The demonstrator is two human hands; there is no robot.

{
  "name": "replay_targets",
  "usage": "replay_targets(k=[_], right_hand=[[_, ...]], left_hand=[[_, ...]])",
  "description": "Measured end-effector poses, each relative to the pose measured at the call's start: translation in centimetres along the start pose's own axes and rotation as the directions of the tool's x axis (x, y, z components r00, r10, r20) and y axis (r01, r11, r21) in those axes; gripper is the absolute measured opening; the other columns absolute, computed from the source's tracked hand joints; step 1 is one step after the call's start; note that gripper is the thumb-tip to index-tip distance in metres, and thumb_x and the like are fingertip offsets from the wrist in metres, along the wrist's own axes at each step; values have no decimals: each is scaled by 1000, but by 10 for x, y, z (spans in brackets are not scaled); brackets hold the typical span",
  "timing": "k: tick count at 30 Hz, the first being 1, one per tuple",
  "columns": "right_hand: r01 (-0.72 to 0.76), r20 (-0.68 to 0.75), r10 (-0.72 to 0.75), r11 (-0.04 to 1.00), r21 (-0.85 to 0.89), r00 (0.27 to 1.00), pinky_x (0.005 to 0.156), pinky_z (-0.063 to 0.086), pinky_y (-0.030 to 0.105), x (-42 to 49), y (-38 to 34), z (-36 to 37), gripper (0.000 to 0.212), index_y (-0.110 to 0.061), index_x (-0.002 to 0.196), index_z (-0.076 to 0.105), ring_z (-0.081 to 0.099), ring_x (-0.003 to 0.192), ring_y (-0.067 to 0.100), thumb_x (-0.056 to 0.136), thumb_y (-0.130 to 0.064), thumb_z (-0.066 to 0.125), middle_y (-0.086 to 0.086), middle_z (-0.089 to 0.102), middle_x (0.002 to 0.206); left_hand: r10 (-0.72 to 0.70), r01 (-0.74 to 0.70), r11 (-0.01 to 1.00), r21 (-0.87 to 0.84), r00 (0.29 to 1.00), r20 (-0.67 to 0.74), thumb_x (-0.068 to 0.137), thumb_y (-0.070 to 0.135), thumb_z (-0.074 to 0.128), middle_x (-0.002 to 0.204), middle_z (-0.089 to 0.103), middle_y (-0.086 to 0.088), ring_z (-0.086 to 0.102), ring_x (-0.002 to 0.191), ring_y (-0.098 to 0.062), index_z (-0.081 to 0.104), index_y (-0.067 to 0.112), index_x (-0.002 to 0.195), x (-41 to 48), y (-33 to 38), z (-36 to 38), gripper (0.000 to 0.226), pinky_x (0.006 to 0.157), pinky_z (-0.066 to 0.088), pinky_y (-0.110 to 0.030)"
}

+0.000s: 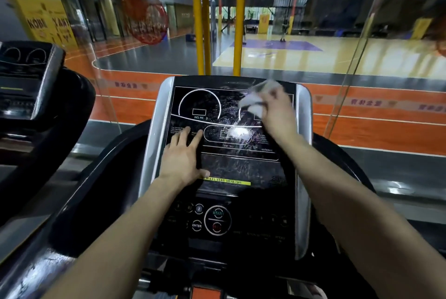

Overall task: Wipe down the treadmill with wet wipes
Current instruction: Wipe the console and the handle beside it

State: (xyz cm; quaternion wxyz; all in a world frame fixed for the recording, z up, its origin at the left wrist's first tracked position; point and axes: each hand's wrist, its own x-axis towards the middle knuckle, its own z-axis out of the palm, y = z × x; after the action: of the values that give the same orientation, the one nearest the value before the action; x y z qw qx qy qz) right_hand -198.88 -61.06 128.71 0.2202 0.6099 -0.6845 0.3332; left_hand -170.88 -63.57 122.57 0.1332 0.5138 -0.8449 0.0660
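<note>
Treadmill console [226, 166] lies under both hands, the left hand [181, 158] flat with straight fingers, the right hand [275, 113] gripping a crumpled wet wipe [252, 102]; wiping below the left hand may accidentally press the START button [218, 213].

Left hand [183, 154], right hand [275, 111] and forearms are bare.

Motion-blurred wet wipe [259, 97] in the right hand [276, 113], right dial [239, 115] mostly behind them, small print [264, 140] illegible.
</note>
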Motion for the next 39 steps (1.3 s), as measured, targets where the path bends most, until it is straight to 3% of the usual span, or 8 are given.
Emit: replay_targets(k=[3,8,12,15,18,22,29,39], right_hand=[[-329,-127,345,935,134,930,96,53,43,20,-27,10,46,-18,135,67,54,114,29,93,-1,61,13,51,131],[272,205,-295,953,130,933,89,53,38,10,-92,49,39,-26,137,65,56,120,28,100,-14,63,5,52,131],[-340,-187,388,909,242,903,88,52,34,7,-19,20,33,-23,135,64,57,113,19,104,-18,55,-8,54,127],[-383,-312,430,901,204,847,102,53,45,18,-7,32,43,-15,133,70,56,126,34,93,-3,61,10,50,146],[-89,-92,106,982,169,990,115,46,44,47,-64,55,49,-22,139,68,50,132,28,92,-6,71,6,54,146],[204,117,-212,976,79,970,104,51,45,65,-87,59,45,-22,139,69,52,132,35,95,-16,72,8,57,147],[-190,-148,166,967,-168,975,97,54,52,18,66,-11,45,-11,140,65,52,125,39,95,-6,67,14,56,136],[-334,-141,329,942,-13,934,108,48,48,-117,39,-36,49,-26,146,64,51,123,35,99,-11,62,15,59,135]], left_hand=[[1,-2,1000,16,1000,15,56,84,83,166,23,-6,29,148,-32,19,38,165,4,1,-13,135,116,41,-49],[48,-48,999,11,999,25,61,76,86,142,43,-4,45,134,-29,42,35,151,27,-8,-43,109,102,48,-46],[18,-19,999,-30,999,-46,51,82,86,152,41,-5,42,141,-30,37,34,156,50,-4,-59,126,113,43,-49],[0,-1,999,-35,1000,-31,40,86,87,160,32,-7,33,147,-32,30,36,159,58,10,-52,141,117,40,-51],[-51,50,998,-38,998,-40,40,83,89,162,28,-8,31,148,-33,30,35,158,59,17,-46,141,117,40,-51],[-42,41,999,-25,997,-58,41,82,90,159,30,-9,34,144,-35,31,33,156,62,17,-45,138,113,44,-50],[-59,59,998,-30,998,-27,40,73,97,157,32,-14,34,143,-39,32,28,154,63,26,-47,139,111,47,-53],[118,-117,993,11,993,-31,55,62,96,164,26,-12,29,151,-34,31,28,161,54,74,-61,129,117,41,-54]])
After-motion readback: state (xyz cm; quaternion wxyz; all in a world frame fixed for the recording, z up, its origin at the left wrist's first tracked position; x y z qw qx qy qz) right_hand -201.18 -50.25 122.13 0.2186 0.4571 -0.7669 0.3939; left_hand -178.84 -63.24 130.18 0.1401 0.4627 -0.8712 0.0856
